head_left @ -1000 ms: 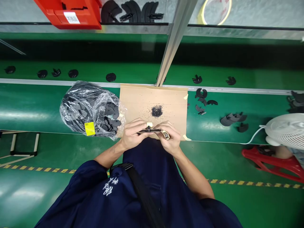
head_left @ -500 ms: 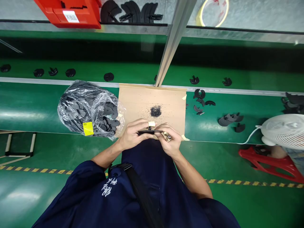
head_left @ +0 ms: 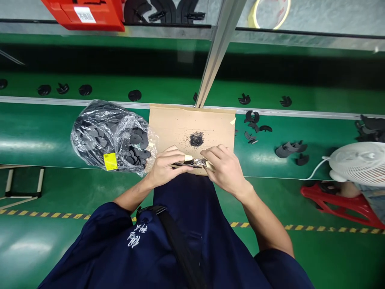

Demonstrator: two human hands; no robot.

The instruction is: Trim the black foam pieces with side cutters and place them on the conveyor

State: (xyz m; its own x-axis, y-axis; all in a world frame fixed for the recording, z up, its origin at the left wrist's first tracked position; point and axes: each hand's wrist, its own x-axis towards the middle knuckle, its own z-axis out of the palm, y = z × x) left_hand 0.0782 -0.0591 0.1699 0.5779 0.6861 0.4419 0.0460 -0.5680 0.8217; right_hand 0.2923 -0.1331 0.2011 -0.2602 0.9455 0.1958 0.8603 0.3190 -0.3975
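Between its thumb and fingers, my left hand (head_left: 166,165) grips a thin black plastic part (head_left: 194,165) held edge-on. A pale wrap (head_left: 188,157) covers one of its fingertips. My right hand (head_left: 226,168) is closed around small cutting pliers (head_left: 199,161), whose metal jaws point left and meet the upper side of the part; whether the blades touch it I cannot tell. Both hands are over the near edge of a cardboard sheet (head_left: 168,120). Beyond them lies a small pile of black plastic bits (head_left: 196,139) on the cardboard.
Left of the cardboard is a clear plastic bag (head_left: 90,140) full of black parts. Loose black parts (head_left: 288,149) lie to the right, near a white fan (head_left: 357,163). A metal post (head_left: 218,52) rises behind the cardboard. More parts (head_left: 134,95) sit on the green belt.
My right hand has shifted its hold and turned the pliers, so their jaws now reach the part. Earlier its fingers were also at the part's right end.
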